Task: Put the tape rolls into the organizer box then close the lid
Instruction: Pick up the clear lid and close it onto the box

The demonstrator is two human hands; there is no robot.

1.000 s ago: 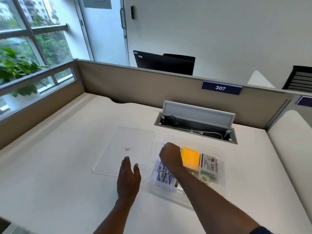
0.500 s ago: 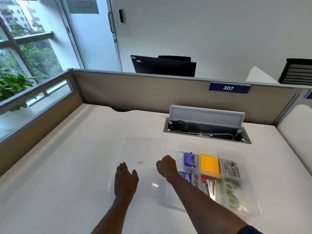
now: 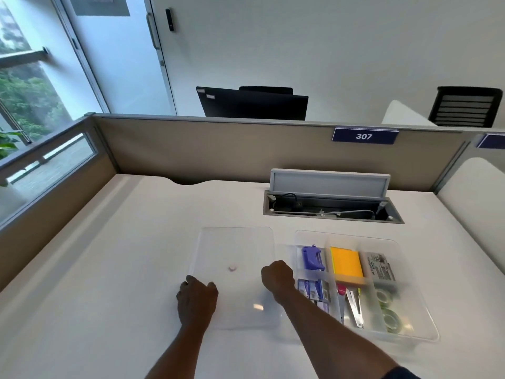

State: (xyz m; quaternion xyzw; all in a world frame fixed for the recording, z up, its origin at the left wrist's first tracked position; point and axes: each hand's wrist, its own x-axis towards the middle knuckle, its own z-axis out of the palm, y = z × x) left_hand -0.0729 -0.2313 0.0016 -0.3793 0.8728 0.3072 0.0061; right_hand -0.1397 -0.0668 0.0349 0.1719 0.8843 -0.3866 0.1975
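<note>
The clear organizer box (image 3: 422, 305) stands open on the white desk at the right. Two clear tape rolls (image 3: 391, 320) lie in its rightmost compartment, near the front. The flat clear lid (image 3: 237, 248) lies on the desk just left of the box. My left hand (image 3: 196, 299) has its fingers curled over the lid's front left edge. My right hand (image 3: 277, 279) is closed at the lid's right edge, between lid and box. The lid still looks flat on the desk.
The box also holds a purple stapler (image 3: 313, 258), a yellow pad (image 3: 346, 265), staple boxes and a labelled packet. Behind it is a desk cable well (image 3: 332, 210) with its grey flap raised. A beige partition (image 3: 218, 149) bounds the desk at the back and left.
My right hand left the box and moved left to the lid's right edge. My left hand went from lying flat to curling over the lid's left edge. The camera tilted up.
</note>
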